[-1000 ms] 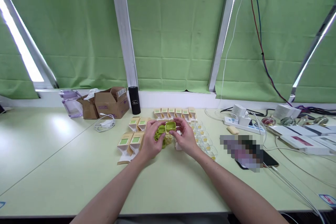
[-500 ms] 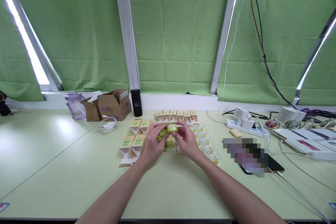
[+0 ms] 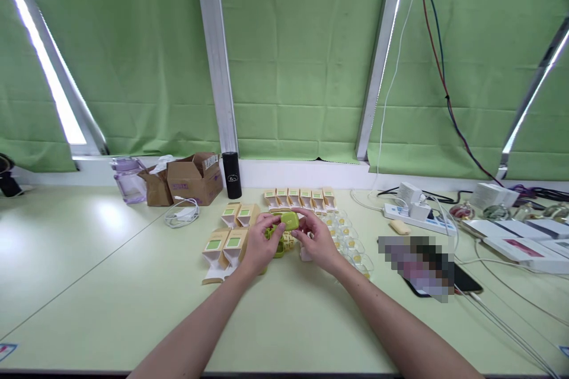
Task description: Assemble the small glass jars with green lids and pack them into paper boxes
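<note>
A small green case with rounded corners (image 3: 290,221) is raised over the table between my two hands. My left hand (image 3: 263,241) pinches its left side with thumb and fingers, while my right hand (image 3: 317,240) grips the right side. Below and behind the fingers sit other green pieces (image 3: 279,250) and some small yellowish pieces (image 3: 288,241), partly covered by my hands. Something small and white (image 3: 304,254) shows under my right hand. Cream cartons with green labels (image 3: 235,241) stand beside my left hand. Clear plastic packs with yellow centres (image 3: 351,244) lie beside my right.
A row of small cream boxes (image 3: 299,198) stands farther back. To the left are a black bottle (image 3: 232,174), a cardboard box (image 3: 193,183), a purple jug (image 3: 128,180) and a white cable (image 3: 182,213). A power strip (image 3: 418,219), phone (image 3: 466,281) and white boxes (image 3: 528,249) lie right.
The green case has been turned in my fingers, so that its broad flat face shows more. Both hands stay in nearly the same place.
</note>
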Demonstrator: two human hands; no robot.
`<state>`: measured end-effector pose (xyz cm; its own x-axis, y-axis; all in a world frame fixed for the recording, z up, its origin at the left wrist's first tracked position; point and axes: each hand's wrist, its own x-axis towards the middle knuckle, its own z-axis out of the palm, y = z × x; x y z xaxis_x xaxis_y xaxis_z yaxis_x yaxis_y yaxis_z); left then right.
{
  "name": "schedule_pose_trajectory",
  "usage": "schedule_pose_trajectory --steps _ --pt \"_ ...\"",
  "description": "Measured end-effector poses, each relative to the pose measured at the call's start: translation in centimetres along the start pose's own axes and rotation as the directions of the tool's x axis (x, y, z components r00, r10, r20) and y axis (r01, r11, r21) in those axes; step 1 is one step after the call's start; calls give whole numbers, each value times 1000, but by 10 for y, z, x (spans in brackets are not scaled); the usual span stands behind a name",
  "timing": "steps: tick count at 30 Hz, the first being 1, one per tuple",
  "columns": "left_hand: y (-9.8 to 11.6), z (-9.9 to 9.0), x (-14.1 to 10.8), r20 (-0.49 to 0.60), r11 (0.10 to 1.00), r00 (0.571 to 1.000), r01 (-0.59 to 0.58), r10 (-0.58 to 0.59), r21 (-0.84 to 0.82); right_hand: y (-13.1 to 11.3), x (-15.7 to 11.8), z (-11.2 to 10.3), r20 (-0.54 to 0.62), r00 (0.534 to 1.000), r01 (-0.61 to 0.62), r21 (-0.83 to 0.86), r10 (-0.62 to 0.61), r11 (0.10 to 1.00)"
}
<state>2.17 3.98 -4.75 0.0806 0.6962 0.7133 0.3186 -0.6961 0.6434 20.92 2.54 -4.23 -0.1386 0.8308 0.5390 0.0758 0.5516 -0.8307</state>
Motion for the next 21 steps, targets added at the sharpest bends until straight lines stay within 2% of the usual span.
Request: schedule_pose_trajectory --steps 4,7,12,14,17,21 --pt "1 -1 0 14 1000 1000 -10 10 24 4 1 0 21 1000 -2 44 2 999" --pt "1 -2 0 20 998 999 -39 38 51 8 2 1 15 1000 -23 163 21 986" --pt "8 -4 0 24 971 984 -176 174 163 7 5 -3 8 998 -54 338 54 940" --pt "11 -5 0 22 949 972 -234 235 212 5 4 -6 3 997 -74 357 78 931" --pt "14 -5 -1 79 912 949 -315 305 262 3 2 -7 -1 996 -84 374 91 924" --pt "12 -3 -3 142 884 933 -359 330 299 2 0 -2 22 997 -82 355 79 931"
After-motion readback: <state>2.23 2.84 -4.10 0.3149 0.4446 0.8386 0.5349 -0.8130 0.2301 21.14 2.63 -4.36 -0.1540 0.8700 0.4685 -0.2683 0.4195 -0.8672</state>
